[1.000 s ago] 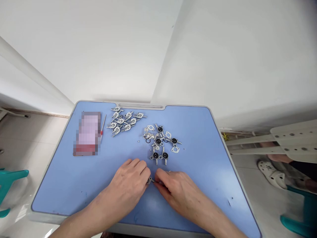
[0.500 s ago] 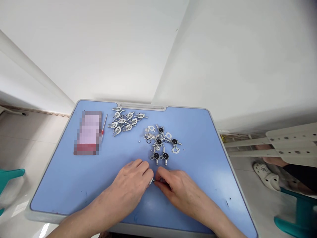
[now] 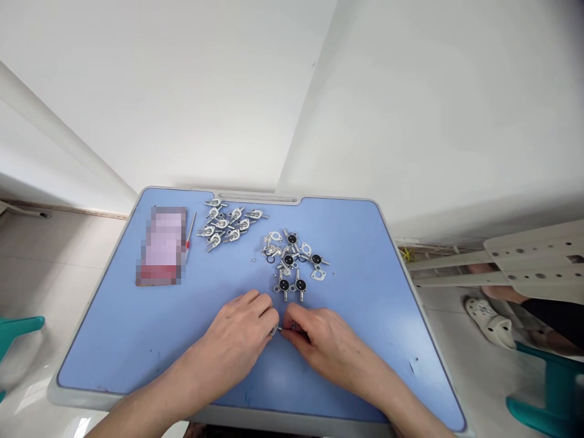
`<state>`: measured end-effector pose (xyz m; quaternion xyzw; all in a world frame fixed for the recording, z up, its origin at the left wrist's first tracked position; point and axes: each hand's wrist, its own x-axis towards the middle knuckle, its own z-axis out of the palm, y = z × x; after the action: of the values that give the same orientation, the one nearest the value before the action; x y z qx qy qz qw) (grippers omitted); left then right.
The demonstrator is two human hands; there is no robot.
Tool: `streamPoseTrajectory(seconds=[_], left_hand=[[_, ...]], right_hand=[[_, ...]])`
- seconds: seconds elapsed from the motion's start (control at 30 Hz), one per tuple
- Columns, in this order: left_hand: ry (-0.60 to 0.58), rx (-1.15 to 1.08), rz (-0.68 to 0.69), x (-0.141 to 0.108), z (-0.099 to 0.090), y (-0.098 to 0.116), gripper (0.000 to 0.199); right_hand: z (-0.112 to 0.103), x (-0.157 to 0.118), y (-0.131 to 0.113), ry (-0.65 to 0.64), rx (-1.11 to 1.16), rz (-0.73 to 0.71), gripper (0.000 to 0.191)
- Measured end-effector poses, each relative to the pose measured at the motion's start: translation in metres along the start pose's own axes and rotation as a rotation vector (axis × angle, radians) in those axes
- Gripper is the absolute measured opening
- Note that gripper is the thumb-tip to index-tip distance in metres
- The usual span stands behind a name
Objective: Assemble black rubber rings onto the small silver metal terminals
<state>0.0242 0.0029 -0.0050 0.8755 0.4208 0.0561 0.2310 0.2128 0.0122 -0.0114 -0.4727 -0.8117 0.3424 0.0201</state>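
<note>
My left hand (image 3: 235, 337) and my right hand (image 3: 319, 337) meet at the near middle of a blue desk top (image 3: 365, 340). Between their fingertips is a small metal fitting (image 3: 279, 330), mostly hidden by my fingers. Just beyond my hands lies a loose heap of metal parts with black round centres (image 3: 289, 258), along with flat metal gaskets and small dark rings. Farther left is a tighter group of silver winged fittings (image 3: 225, 224).
On the desk's left stand a pixelated packet (image 3: 163, 246) and a thin red-handled screwdriver (image 3: 188, 240). Walls rise behind the desk. To the right are a perforated beige frame (image 3: 533, 261), a foot in a white clog (image 3: 488, 322) and a teal chair part (image 3: 542, 401).
My hands stay together around the small fitting, with only slight finger movement. The whole scene has shifted a little in view as my head moved.
</note>
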Motion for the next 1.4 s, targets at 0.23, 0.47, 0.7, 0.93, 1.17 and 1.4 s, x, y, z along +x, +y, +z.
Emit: streamPoseTrajectory(seconds=[0.23,0.47,0.7,0.93,1.17,1.4], left_hand=[[0.043,0.047,-0.006,-0.001,0.002,0.002,0.014],[0.076,0.178,-0.014,-0.001,0.009,0.004,0.014],[0.112,0.152,-0.028,0.004,0.006,-0.001,0.012],[0.154,0.193,-0.025,0.004,0.006,-0.002,0.009],[0.171,0.208,-0.036,0.005,0.009,-0.006,0.005],[0.169,0.172,-0.018,0.006,0.008,-0.007,0.009]], right_hand=[[0.001,0.002,0.000,0.001,0.014,0.023,0.014],[0.000,0.005,-0.002,0.056,0.008,0.017,0.013],[-0.010,0.004,0.000,0.024,0.108,-0.055,0.004],[-0.028,0.015,0.014,0.314,0.265,-0.039,0.014],[-0.033,0.058,-0.016,0.322,-0.167,-0.117,0.019],[-0.025,0.094,-0.031,0.236,-0.541,-0.037,0.017]])
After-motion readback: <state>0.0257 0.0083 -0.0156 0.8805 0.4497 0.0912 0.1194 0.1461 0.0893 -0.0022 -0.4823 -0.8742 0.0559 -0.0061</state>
